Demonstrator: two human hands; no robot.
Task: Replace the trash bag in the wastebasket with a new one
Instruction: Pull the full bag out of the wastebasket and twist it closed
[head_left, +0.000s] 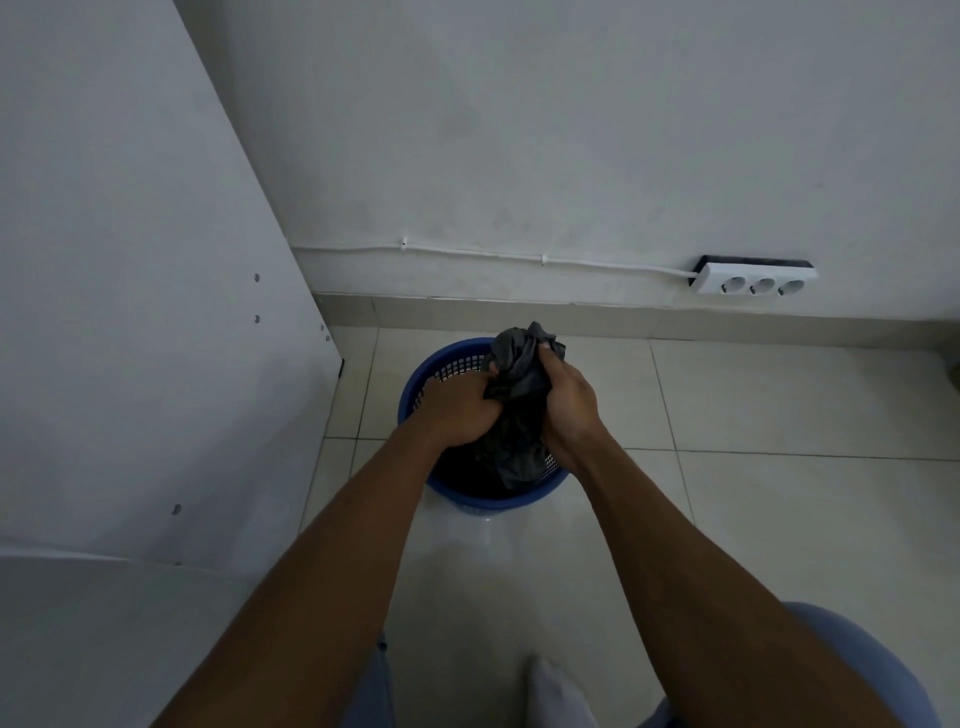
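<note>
A round blue wastebasket with perforated walls stands on the tiled floor near the wall. A dark grey trash bag is bunched together above its opening, with its lower part still hanging inside the basket. My left hand grips the bag's gathered plastic from the left. My right hand grips the bunched neck from the right, its fingers curled round the plastic. The bag's crumpled top sticks out above both hands.
A white cabinet side panel stands close on the left. A white power strip with three sockets hangs on the wall at the right, fed by a cable along the wall. My knee and sock are at the bottom.
</note>
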